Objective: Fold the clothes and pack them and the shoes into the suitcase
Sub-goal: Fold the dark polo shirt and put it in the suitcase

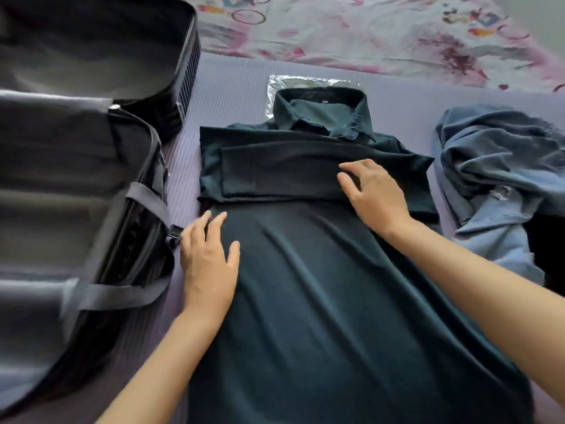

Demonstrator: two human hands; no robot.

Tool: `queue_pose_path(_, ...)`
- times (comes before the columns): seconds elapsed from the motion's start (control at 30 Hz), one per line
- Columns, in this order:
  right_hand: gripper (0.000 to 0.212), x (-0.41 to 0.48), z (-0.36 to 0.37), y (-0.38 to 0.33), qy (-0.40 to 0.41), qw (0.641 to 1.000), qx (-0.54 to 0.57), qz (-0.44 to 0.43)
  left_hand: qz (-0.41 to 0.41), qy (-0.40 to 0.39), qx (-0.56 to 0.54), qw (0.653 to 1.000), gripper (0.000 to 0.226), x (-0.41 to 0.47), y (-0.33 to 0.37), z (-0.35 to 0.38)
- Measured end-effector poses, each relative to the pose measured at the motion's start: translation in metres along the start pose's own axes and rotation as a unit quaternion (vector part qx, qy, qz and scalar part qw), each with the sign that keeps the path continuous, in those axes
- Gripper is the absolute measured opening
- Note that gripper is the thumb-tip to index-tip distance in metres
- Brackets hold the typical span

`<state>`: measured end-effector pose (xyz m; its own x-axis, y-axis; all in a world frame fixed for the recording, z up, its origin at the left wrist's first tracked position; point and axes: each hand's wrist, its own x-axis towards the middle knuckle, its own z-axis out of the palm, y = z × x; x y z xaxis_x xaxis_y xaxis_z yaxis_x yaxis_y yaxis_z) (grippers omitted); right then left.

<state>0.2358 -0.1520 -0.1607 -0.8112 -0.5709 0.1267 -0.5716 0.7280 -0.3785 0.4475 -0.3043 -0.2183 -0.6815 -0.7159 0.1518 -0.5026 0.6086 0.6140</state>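
The left forearm (159, 362) comes up from the lower left and the right forearm (474, 286) comes in from the right edge, both bare. The left hand (209, 258) lies palm down, fingers straight and thumb spread. The right hand (374, 195) reaches farther forward, also palm down, fingers extended and slightly bent.

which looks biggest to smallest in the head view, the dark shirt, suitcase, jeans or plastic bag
dark shirt and suitcase: too alike to rank, both cut off by the frame
jeans
plastic bag, partly covered
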Motion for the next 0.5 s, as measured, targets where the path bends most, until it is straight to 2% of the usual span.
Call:
queue_pose_path(0.13,0.031,0.004,0.024,-0.1,-0.048,0.998,0.02,-0.044,-0.096,0.025,-0.087,0.991,0.053,-0.044,-0.02,-0.02)
queue_pose_path(0.23,0.029,0.016,0.047,-0.158,-0.083,0.995,0.05,-0.015,-0.147,-0.002,-0.158,0.976,0.045,-0.053,-0.018,-0.032)
queue_pose_path(0.37,0.039,0.036,0.077,-0.198,-0.103,0.995,-0.013,0.011,-0.188,-0.028,-0.207,0.96,0.024,-0.054,-0.02,-0.039)
queue_pose_path(0.5,0.048,0.051,0.097,-0.215,-0.092,0.994,-0.049,0.043,-0.204,-0.043,-0.198,0.958,0.024,-0.049,-0.022,-0.036)
